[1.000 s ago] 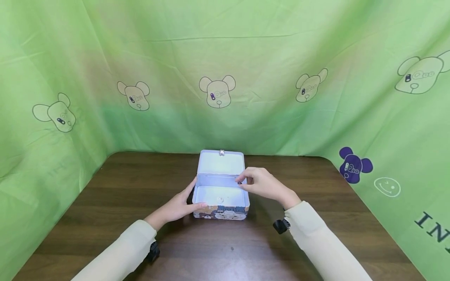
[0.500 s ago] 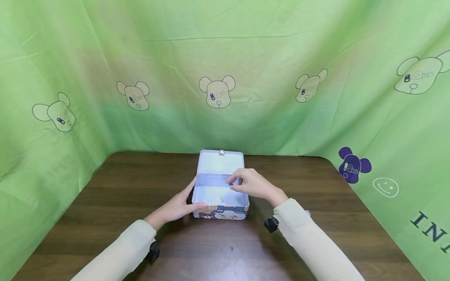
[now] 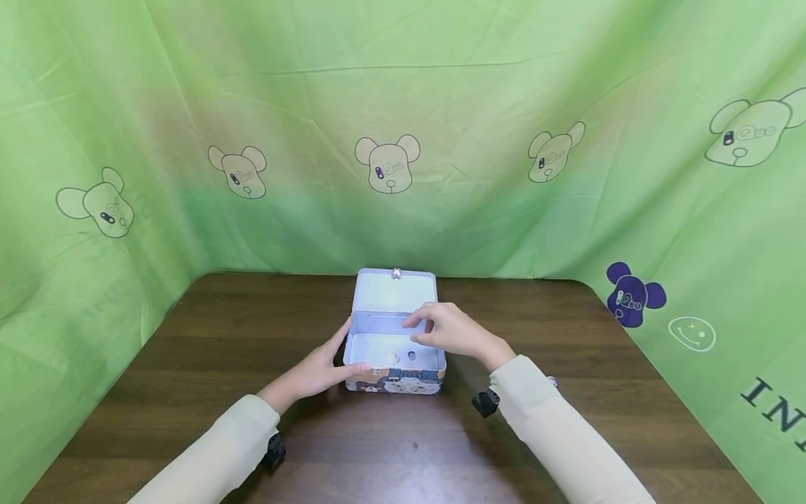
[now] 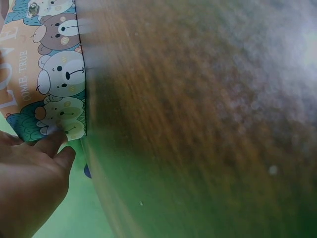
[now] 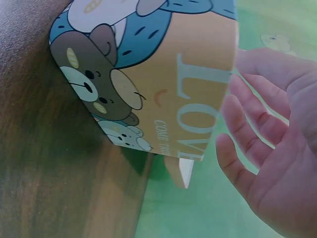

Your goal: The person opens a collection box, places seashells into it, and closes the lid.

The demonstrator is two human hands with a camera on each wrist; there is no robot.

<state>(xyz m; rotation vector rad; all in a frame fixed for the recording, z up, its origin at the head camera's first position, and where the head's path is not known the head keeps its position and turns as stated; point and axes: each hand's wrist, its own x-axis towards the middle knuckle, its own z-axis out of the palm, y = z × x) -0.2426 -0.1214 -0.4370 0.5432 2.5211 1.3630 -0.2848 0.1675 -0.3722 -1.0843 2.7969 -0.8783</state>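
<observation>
Bright, even light fills the head view, leaving glare on the near surface (image 3: 378, 455) and a soft shadow beside the right sleeve (image 3: 560, 427). In the dimmer left wrist view the surface blurs; in the right, the box (image 5: 153, 94) is fairly sharp.

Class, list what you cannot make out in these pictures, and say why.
Head view: the small dark object inside the box, too small to identify.
Head view: most of a pale object, hidden by the right sleeve.
Head view: the full lettering, cut off by the right edge.
Left wrist view: part of the left hand, cut off by the left edge.
</observation>
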